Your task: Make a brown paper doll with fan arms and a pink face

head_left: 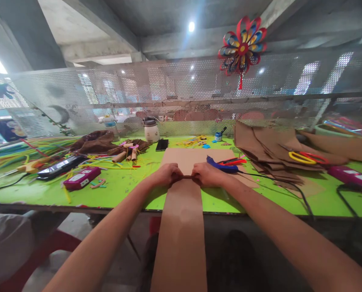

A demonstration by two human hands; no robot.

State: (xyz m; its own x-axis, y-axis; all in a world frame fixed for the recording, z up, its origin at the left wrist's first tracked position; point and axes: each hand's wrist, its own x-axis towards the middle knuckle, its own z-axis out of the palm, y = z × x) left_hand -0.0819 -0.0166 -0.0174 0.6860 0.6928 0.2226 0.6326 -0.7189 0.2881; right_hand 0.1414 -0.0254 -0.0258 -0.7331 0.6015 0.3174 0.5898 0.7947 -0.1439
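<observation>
A long strip of brown paper (183, 227) hangs over the table's front edge toward me, its far end rolled or folded into a narrow dark band. My left hand (168, 174) pinches the left end of that band, and my right hand (206, 174) pinches the right end. Both hands rest over a flat brown cardboard sheet (196, 156) on the table. Just beyond my right hand lies a blue glue gun (222, 165) with a black cord, beside a red-and-black cutter (233, 161).
Stacked brown paper (266, 150) and yellow-handled scissors (302, 158) lie right. Purple power strips (82, 178) sit at both sides. Small paper rolls (126, 154), a black phone (162, 145) and a white jar (151, 130) stand farther back, before a perforated metal screen (169, 89).
</observation>
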